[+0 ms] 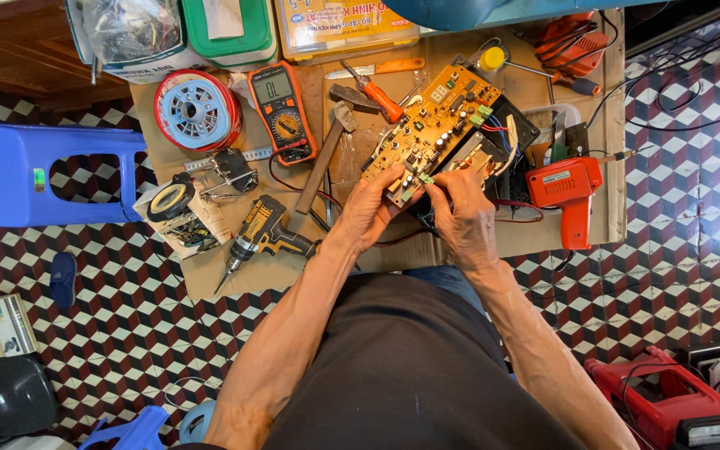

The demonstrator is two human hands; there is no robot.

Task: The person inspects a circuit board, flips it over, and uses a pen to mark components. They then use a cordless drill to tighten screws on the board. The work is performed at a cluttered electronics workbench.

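Circuit board (435,125) in both hands' grip

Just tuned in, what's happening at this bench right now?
A person seated over a cardboard-covered work surface holds a tan printed circuit board tilted above a black device chassis. The left hand grips the board's near edge, and the right hand pinches at the same edge. An orange multimeter, a wooden-handled hammer, a yellow-black cordless drill and an orange soldering gun lie nearby.
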